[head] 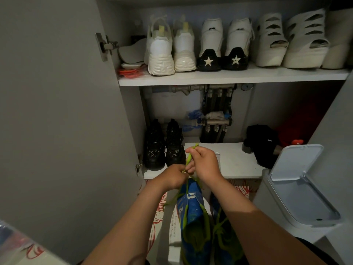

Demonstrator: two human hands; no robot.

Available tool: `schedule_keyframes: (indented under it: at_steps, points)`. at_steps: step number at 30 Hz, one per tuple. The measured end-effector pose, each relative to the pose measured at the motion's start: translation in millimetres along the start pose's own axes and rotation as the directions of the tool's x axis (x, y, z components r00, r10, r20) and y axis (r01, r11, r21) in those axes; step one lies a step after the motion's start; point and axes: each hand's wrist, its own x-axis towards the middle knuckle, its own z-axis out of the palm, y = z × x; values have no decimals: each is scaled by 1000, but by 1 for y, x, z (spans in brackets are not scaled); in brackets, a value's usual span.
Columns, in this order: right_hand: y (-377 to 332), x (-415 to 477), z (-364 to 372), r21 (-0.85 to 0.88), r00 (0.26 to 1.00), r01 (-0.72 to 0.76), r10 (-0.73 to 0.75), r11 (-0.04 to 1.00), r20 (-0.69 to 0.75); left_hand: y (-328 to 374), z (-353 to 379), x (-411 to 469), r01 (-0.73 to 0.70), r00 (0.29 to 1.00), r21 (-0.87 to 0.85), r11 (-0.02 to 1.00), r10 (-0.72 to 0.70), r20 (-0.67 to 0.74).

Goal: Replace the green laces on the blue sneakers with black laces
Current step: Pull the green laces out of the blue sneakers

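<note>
Directly ahead, both forearms stretch forward and the hands meet in front of the lower shelf (238, 165) of an open cupboard. The right hand (206, 165) is the higher one, knuckles up, its grip clamped on the green lace (189, 159): thumb and forefinger pinch it near the top, and the tip pokes out above them. The left hand (174, 176) sits just below and beside it, fingers curled, its grip closed on the same lace lower down. From there the lace trails down to the blue sneakers (191, 211), which stand side by side on a patterned mat (158, 213) between the forearms. The left fingertips are hidden behind the back of that hand. The right forearm covers part of the right-hand sneaker, the bottom edge cuts off both shoes, and the dim light makes the eyelets hard to make out.
</note>
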Motion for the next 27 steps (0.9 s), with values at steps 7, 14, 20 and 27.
schedule_keyframes:
  at_steps: [7,14,20,27]
  points:
    - [12,2,-2,-119,986,-167,169,979,3,4,-3,-1,-29,989,-112,993,12,-151]
    - [31,-2,0,-450,911,-248,364,858,193,24,-12,-3,-259,886,-405,877,49,-461]
    - [37,-12,5,-615,836,-191,455,765,307,33,-10,-8,-341,879,-447,827,112,-463]
    - [39,-10,3,-693,862,-149,436,705,258,24,-13,-5,-268,899,-432,861,61,-435]
